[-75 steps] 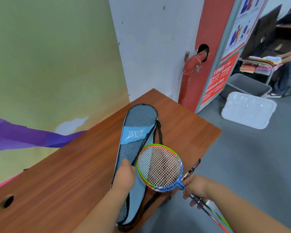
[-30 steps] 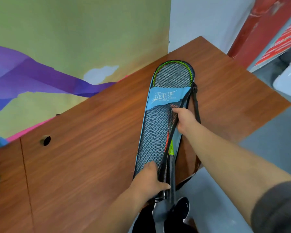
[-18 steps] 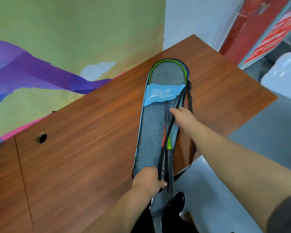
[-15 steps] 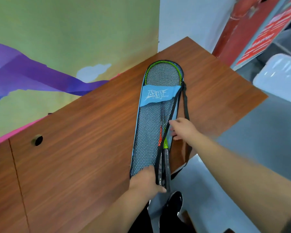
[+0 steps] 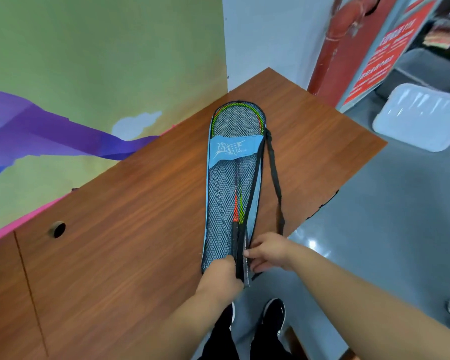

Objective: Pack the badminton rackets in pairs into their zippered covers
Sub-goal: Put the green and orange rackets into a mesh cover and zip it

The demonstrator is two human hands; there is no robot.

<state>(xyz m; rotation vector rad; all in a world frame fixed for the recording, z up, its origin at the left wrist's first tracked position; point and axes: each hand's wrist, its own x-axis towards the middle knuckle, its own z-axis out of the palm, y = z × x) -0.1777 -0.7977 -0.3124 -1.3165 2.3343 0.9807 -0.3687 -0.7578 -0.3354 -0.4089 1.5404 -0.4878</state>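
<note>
Blue mesh cover (image 5: pixel 225 203) lies lengthwise on the table, rackets (image 5: pixel 238 203) inside.

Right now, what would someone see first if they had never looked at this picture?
The long blue mesh racket cover lies on the brown table, with green and red rackets showing through the mesh. At its near end the left hand grips it and the right hand pinches its edge. A purple band crosses the green wall on the left.
</note>
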